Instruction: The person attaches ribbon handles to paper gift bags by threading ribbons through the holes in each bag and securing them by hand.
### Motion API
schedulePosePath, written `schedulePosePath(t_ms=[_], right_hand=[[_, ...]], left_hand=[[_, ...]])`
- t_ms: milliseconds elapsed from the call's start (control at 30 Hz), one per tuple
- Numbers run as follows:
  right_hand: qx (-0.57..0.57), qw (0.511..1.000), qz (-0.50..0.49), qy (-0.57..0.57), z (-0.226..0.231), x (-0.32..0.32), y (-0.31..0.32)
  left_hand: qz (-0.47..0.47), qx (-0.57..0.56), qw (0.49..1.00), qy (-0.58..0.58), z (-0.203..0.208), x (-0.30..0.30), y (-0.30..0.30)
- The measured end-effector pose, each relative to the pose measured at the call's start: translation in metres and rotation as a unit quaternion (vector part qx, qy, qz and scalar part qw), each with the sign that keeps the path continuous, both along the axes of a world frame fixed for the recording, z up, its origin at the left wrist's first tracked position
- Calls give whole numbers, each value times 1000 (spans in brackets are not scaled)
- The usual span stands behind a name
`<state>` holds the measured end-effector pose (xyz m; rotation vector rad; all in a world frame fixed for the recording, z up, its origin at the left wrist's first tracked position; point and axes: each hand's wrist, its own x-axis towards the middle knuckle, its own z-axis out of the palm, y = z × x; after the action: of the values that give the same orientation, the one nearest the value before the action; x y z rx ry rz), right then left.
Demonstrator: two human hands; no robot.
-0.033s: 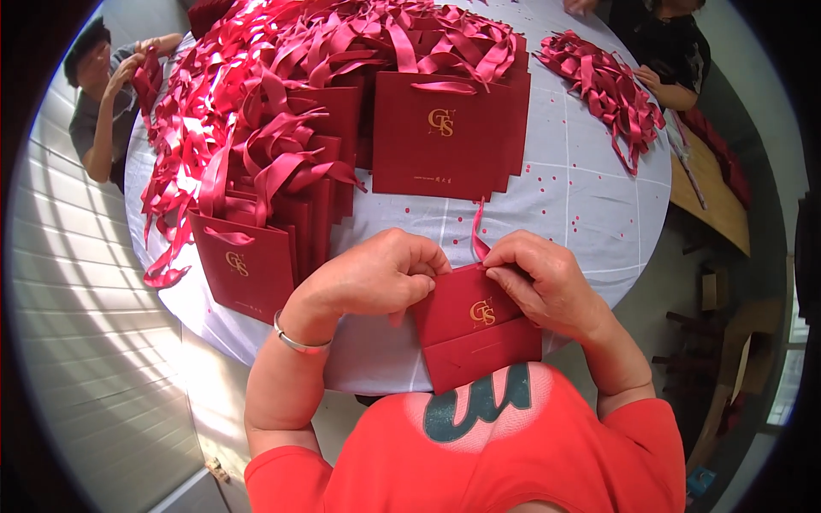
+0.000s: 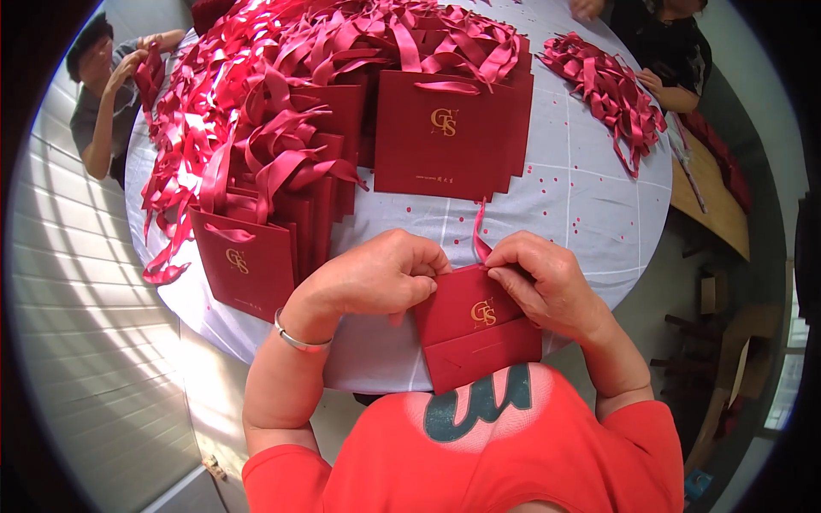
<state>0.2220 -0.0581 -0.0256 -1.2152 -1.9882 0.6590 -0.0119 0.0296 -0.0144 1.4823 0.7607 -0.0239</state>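
A small dark red paper gift bag (image 2: pixel 462 308) with a gold emblem lies flat and tilted between my hands, close against my body. A fold line crosses its lower part. My left hand (image 2: pixel 385 274), with a silver bangle at the wrist, is closed at the bag's upper left corner. Thumb and forefinger of my right hand (image 2: pixel 543 282) pinch the top edge on the right. From beside those fingertips a red ribbon (image 2: pixel 480 235) runs up and away across the cloth. Fingers partly hide the spot where ribbon and bag meet.
Finished-looking red bags (image 2: pixel 449 141) with ribbon handles stand in rows at the far side and left. A heap of loose ribbon handles (image 2: pixel 603 94) lies far right. Small red paper dots dot the white tablecloth (image 2: pixel 547 231). Two other people work at the table's far left and far right.
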Motion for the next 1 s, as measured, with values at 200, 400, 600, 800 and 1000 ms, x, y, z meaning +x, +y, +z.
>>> schedulePosePath(t_ms=[200,400,600,800,1000], right_hand=[[71,997,-23,-13,3,-6,1],[124,991,42,-37,1,-16,0],[140,987,53,-67,-7,-26,-2],[148,982,43,-108,-9,-31,-1],[104,983,14,-148,-2,-39,-5]], left_hand=[[-21,2,1000,23,-6,3,2],[-6,-12,999,34,-3,4,1],[2,-17,999,27,-4,5,0],[-5,-2,1000,15,-4,4,-1],[-4,18,1000,12,-4,4,-2]])
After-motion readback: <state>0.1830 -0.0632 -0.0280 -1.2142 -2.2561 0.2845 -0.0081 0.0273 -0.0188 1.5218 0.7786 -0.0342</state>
